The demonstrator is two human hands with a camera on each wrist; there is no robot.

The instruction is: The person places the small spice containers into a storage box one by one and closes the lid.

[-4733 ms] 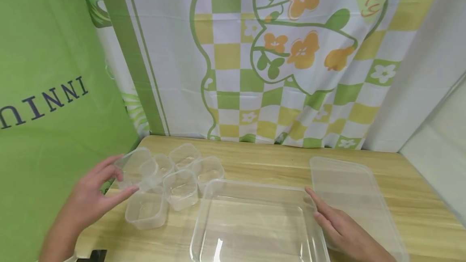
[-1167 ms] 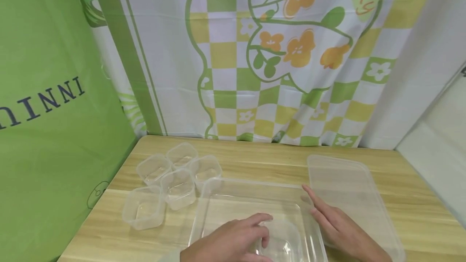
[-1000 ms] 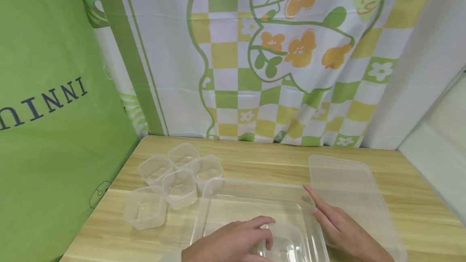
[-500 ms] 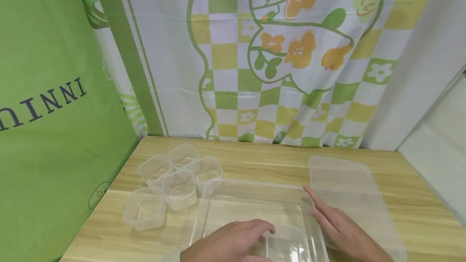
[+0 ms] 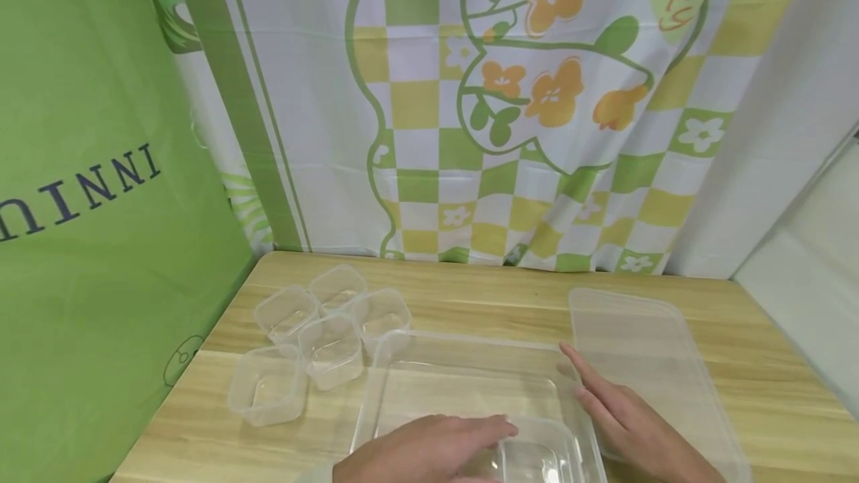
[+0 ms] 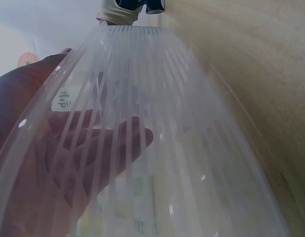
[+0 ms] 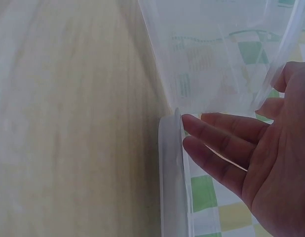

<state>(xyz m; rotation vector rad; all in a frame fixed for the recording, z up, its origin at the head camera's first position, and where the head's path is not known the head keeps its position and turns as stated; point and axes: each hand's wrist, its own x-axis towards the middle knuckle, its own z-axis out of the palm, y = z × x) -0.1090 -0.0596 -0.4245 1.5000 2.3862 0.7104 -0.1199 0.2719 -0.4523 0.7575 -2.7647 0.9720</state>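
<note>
A large clear plastic box (image 5: 463,340) stands on the table, partly cut off by the bottom of the head view. Inside it, toward the right wall, sits a small clear container (image 5: 540,449). My left hand (image 5: 426,447) reaches into the box, its extended fingers touching the container's left rim; its thumb is partly hidden. Through the ribbed box wall (image 6: 137,74), the left wrist view shows that hand with a finger stretched out. With fairly straight fingers, my right hand (image 5: 634,420) rests against the box's right side; the right wrist view shows its fingertips (image 7: 192,121) near the lid edge.
Several small clear containers (image 5: 330,352) cluster on the table left of the box. A flat translucent lid (image 5: 644,326) lies to the right, partly under my right hand. A patterned curtain (image 5: 463,170) hangs behind; green fabric (image 5: 101,304) borders the left.
My left hand carried one small container from the left group into the large box. Most recently the container shifted slightly right and the left fingers straightened. The right hand stayed at the box's side.
</note>
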